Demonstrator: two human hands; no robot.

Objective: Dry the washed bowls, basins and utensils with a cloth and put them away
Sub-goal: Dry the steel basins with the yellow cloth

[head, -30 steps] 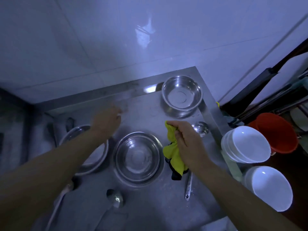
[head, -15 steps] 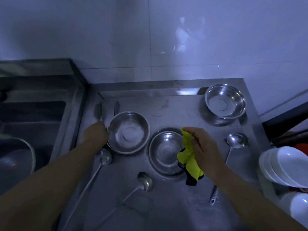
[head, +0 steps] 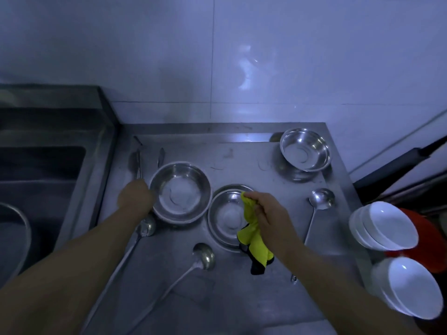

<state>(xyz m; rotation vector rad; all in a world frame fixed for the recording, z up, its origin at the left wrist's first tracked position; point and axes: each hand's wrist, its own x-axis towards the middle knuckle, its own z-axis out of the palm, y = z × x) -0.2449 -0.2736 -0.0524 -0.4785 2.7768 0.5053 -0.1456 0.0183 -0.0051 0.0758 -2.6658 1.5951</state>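
Note:
Three steel basins stand on the steel counter [head: 242, 298]: a large basin [head: 180, 192] at the left, a middle basin [head: 225, 215] in front of me, and a far basin [head: 304, 149] in the back right corner. My left hand [head: 135, 195] is on the left rim of the large basin; I cannot tell if it grips it. My right hand [head: 271, 216] holds a yellow cloth [head: 252, 240] over the middle basin's right edge. Three steel ladles lie around: a left ladle [head: 145, 228], a front ladle [head: 204, 256] and a right ladle [head: 321, 199].
A sink [head: 41, 165] lies to the left with another basin [head: 14, 238] at its front. Small utensils [head: 139, 163] lie behind the large basin. Stacked white bowls [head: 387, 226] and more white bowls [head: 416, 288] stand at the right, with a red container [head: 425, 233] behind them.
The view has swung left, bringing the sink into sight. My left hand has come down from the back of the counter to the large basin's left rim. My right hand keeps the cloth.

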